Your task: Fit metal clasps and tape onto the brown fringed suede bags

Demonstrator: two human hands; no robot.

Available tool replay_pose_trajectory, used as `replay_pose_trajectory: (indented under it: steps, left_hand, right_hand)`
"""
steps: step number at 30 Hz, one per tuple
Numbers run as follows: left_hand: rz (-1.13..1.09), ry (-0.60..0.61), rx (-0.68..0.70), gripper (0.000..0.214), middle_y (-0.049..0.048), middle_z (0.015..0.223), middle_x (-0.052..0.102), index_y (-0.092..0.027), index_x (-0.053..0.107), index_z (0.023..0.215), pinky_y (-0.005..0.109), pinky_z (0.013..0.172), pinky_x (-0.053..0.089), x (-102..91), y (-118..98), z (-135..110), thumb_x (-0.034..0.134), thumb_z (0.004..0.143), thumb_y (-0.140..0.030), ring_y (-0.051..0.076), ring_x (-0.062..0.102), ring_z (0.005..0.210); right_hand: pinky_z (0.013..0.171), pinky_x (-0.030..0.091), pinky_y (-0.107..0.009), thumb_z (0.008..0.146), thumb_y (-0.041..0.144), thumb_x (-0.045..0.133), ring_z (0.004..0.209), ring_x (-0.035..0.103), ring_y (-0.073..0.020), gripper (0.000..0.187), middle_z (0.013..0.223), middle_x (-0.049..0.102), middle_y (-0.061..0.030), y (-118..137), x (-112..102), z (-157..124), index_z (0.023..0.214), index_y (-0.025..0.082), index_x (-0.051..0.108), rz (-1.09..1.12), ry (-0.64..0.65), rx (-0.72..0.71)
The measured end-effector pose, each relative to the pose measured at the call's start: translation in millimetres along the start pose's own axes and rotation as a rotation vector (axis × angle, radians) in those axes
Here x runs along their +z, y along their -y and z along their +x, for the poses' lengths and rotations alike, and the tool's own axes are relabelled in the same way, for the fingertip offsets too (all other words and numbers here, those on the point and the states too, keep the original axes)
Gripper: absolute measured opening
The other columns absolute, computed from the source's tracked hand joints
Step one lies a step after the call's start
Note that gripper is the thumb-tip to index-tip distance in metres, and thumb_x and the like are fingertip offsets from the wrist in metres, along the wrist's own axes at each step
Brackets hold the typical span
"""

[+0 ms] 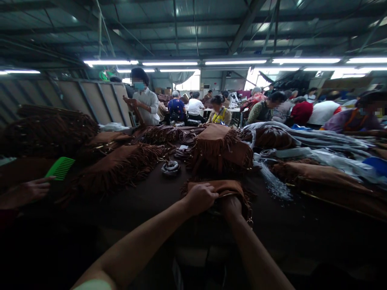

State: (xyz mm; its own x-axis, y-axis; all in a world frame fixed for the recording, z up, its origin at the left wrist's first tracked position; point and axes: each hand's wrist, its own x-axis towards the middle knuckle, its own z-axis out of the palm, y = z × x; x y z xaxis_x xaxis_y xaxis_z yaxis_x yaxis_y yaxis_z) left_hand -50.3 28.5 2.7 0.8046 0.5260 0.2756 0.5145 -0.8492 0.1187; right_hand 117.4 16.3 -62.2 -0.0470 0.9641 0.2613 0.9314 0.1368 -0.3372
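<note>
The left grip (201, 198) is closed over the top edge of a brown suede fringed bag (222, 188), its fingers curled down onto the flap, so the bag lies directly beneath it. The right grip (232, 207) is bunched just to its right, pressed against the bag; from here I cannot tell whether it holds the suede or something behind it. A small gold-toned chain (249, 221) hangs just right of that grip, and if it caught in the fringe, a pull could snag or tear the strands. Beyond both grips, the dark bench (127, 213) carries a fringed bag (222, 147) straight ahead and a second fringed bag (117, 171) ahead and to the left, close enough to tangle if dragged. Well left of the grips, a co-worker's hand (28, 192) reaches in beside a green comb (60, 168). Ahead and to the right, pale threads (273, 183) lie by grey plastic sheeting (302, 141). Far beyond, rows of workers (266, 106) sit bent over their work.
</note>
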Motion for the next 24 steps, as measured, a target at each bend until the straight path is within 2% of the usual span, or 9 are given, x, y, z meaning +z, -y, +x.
replay_pose_trajectory:
  steps: [2, 4, 6, 7, 10, 15, 18, 20, 24]
  left_hand:
    - [-0.100, -0.059, -0.091, 0.033, 0.0066, 0.113, 0.062, -0.022, 0.063, 0.116, 0.034, 0.097, 0.043, 6.5, 3, -17, 0.059, 0.083, -0.021, 0.020, 0.056, 0.109]
    - [-0.180, -0.127, -0.212, 0.067, 0.0072, 0.133, 0.051, -0.025, 0.047, 0.136, 0.038, 0.104, 0.039, 13.6, 7, -40, 0.071, 0.074, -0.028, 0.024, 0.045, 0.124]
    - [-0.218, -0.161, -0.357, 0.091, 0.0091, 0.142, 0.042, -0.025, 0.033, 0.145, 0.041, 0.107, 0.037, 20.8, 9, -62, 0.078, 0.065, -0.029, 0.027, 0.038, 0.130]
    - [-0.231, -0.162, -0.423, 0.093, 0.0094, 0.142, 0.042, -0.026, 0.031, 0.146, 0.041, 0.106, 0.038, 24.0, 9, -72, 0.078, 0.065, -0.026, 0.027, 0.040, 0.129]
    - [-0.282, -0.121, -0.500, 0.079, 0.0073, 0.131, 0.051, -0.028, 0.035, 0.144, 0.036, 0.098, 0.045, 29.1, 8, -89, 0.069, 0.073, -0.018, 0.023, 0.053, 0.116]
    - [-0.396, -0.137, -0.491, 0.062, 0.0050, 0.123, 0.056, -0.026, 0.051, 0.133, 0.031, 0.095, 0.047, 24.4, 7, -94, 0.067, 0.074, -0.015, 0.020, 0.059, 0.107]
    - [-0.476, -0.152, -0.493, 0.066, 0.0053, 0.126, 0.056, -0.024, 0.052, 0.132, 0.031, 0.096, 0.047, 21.7, 10, -96, 0.072, 0.069, -0.015, 0.021, 0.058, 0.111]
    - [-0.509, -0.152, -0.469, 0.065, 0.0056, 0.127, 0.057, -0.023, 0.052, 0.132, 0.030, 0.099, 0.045, 20.5, 13, -98, 0.071, 0.070, -0.014, 0.021, 0.056, 0.114]
    - [-0.517, -0.117, -0.401, 0.036, 0.0051, 0.116, 0.066, -0.021, 0.063, 0.117, 0.029, 0.095, 0.046, 17.6, 18, -100, 0.060, 0.082, -0.015, 0.019, 0.061, 0.107]
  right_hand:
    - [0.078, 0.051, -0.035, 0.079, 0.018, 0.052, 0.088, 0.068, -0.0262, 0.026, 0.092, 0.072, -0.0160, -1, 5, -3, 0.096, 0.013, 0.071, 0.099, -0.021, 0.021]
    - [0.078, 0.052, -0.035, 0.081, 0.028, 0.053, 0.091, 0.067, -0.0253, 0.033, 0.098, 0.072, -0.0123, -6, 11, -12, 0.108, 0.014, 0.066, 0.317, -0.065, 0.048]
    - [0.078, 0.052, -0.037, 0.080, 0.039, 0.058, 0.093, 0.066, -0.0258, 0.043, 0.101, 0.071, -0.0104, -12, 18, -23, 0.115, 0.015, 0.062, 0.499, -0.174, 0.138]
    - [0.079, 0.052, -0.038, 0.079, 0.042, 0.059, 0.093, 0.065, -0.0264, 0.044, 0.100, 0.071, -0.0107, -14, 23, -26, 0.113, 0.014, 0.062, 0.526, -0.244, 0.197]
    - [0.082, 0.049, -0.037, 0.085, 0.037, 0.050, 0.095, 0.064, -0.0255, 0.032, 0.100, 0.070, -0.0121, -12, 31, -30, 0.103, 0.015, 0.065, 0.400, -0.319, 0.209]
    - [0.069, 0.046, -0.030, 0.082, 0.010, 0.041, 0.077, 0.067, -0.0226, 0.034, 0.082, 0.071, -0.0142, 8, 11, -30, 0.103, 0.014, 0.067, 0.124, 0.011, 0.059]
    - [0.068, 0.044, -0.031, 0.088, 0.019, 0.043, 0.077, 0.066, -0.0235, 0.029, 0.085, 0.069, -0.0150, 26, 1, -46, 0.104, 0.014, 0.066, 0.041, -0.091, 0.038]
    - [0.070, 0.044, -0.029, 0.092, 0.030, 0.044, 0.080, 0.065, -0.0216, 0.027, 0.090, 0.068, -0.0123, 41, 3, -57, 0.096, 0.017, 0.067, 0.111, -0.186, -0.022]
    - [0.071, 0.044, -0.026, 0.086, 0.042, 0.058, 0.080, 0.064, -0.0184, 0.023, 0.087, 0.068, -0.0047, 70, 18, -63, 0.087, 0.021, 0.065, 0.284, -0.090, -0.121]
